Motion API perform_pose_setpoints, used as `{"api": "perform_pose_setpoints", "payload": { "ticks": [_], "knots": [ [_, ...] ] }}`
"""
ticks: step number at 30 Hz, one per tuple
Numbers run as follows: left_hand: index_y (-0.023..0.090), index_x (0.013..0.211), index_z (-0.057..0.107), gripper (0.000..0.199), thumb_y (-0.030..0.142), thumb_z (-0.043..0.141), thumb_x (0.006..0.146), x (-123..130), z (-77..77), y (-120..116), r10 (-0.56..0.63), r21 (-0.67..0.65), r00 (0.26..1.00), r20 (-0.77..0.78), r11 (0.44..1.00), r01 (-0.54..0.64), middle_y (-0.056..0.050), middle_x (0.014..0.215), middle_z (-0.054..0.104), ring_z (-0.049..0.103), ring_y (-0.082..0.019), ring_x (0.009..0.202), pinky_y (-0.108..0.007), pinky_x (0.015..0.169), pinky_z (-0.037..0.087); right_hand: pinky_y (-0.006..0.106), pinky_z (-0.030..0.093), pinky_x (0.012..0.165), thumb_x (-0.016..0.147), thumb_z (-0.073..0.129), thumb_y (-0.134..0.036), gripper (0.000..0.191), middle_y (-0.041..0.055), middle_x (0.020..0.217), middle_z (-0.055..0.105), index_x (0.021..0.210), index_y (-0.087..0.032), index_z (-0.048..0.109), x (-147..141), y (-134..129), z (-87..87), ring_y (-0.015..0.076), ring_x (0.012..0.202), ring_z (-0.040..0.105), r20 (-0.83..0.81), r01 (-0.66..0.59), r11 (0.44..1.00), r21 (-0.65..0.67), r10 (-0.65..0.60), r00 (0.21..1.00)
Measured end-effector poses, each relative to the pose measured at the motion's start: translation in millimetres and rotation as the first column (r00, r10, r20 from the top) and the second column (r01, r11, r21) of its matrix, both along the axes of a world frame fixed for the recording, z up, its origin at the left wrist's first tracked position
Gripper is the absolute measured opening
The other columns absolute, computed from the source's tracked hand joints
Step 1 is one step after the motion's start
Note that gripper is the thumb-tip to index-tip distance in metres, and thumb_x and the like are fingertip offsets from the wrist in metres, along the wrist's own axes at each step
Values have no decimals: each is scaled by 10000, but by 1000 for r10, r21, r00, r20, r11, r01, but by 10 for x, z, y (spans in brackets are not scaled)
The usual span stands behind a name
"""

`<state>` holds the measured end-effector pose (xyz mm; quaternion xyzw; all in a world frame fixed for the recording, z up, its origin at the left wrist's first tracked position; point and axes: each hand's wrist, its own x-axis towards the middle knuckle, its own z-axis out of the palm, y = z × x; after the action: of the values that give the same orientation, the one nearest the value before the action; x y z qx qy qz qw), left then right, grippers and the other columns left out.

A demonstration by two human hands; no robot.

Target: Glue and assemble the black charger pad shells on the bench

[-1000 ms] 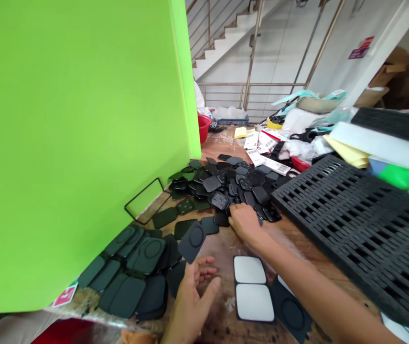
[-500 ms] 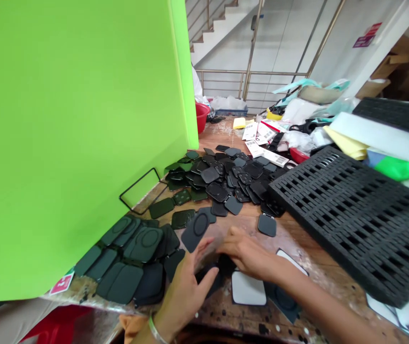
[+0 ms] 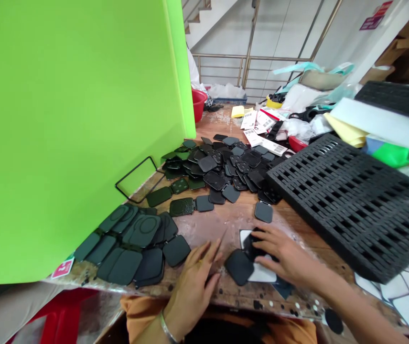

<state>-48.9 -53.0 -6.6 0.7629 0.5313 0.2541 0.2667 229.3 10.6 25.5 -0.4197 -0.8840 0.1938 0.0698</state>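
My left hand (image 3: 198,279) is near the table's front edge, palm turned down. A thin sliver (image 3: 222,235), apparently a dark plate seen edge-on, stands up between its fingers. My right hand (image 3: 283,253) has its fingers apart, with the fingertips touching the black part of a hinged dark piece (image 3: 239,267). That piece lies partly over a white card (image 3: 264,273). Left of my left hand are overlapping dark plates (image 3: 145,230), some with ring marks. Beyond both hands spreads a heap of dark hinged pieces (image 3: 214,180).
A bright green panel (image 3: 75,119) rises at the left, with a black wire frame (image 3: 133,196) beside it. At the right lies a black slotted foam block (image 3: 355,200). Paper labels (image 3: 262,119), plastic bags and a red tub (image 3: 199,104) are farther back.
My right hand has moved right and away from my left hand. The hinged dark piece now lies open over the white card. The ring-marked plate at my left hand no longer shows its face.
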Motion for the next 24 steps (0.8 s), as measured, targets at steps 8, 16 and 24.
{"api": "perform_pose_setpoints", "payload": {
  "ticks": [8, 16, 24],
  "knots": [
    [292, 1361, 434, 508, 184, 538, 875, 238, 73, 13, 25, 12, 994, 107, 1000, -27, -71, 1261, 595, 521, -238, 1210, -439, 1039, 413, 393, 453, 820, 921, 473, -436, 374, 182, 963, 638, 987, -101, 626, -51, 585, -60, 305, 975, 590, 212, 586, 753, 298, -651, 729],
    [206, 1260, 481, 398, 271, 565, 876, 443, 126, 192, 162, -121, 925, 344, 984, -128, -106, 1261, 585, 555, -234, 1172, -447, 1032, 411, 335, 437, 706, 848, 566, -433, 454, 174, 1005, 582, 1164, -115, 495, -211, 856, -127, 288, 892, 622, 242, 709, 675, 204, -737, 632],
    [179, 1178, 504, 340, 309, 579, 874, 305, 73, 340, 244, -214, 819, 519, 965, -152, -124, 1252, 569, 563, -224, 1158, -447, 1044, 410, 376, 424, 789, 784, 610, -552, 579, 186, 1109, 522, 1165, -135, 481, -201, 701, -196, 351, 1076, 526, 185, 739, 645, 195, -764, 618]
  ]
}}
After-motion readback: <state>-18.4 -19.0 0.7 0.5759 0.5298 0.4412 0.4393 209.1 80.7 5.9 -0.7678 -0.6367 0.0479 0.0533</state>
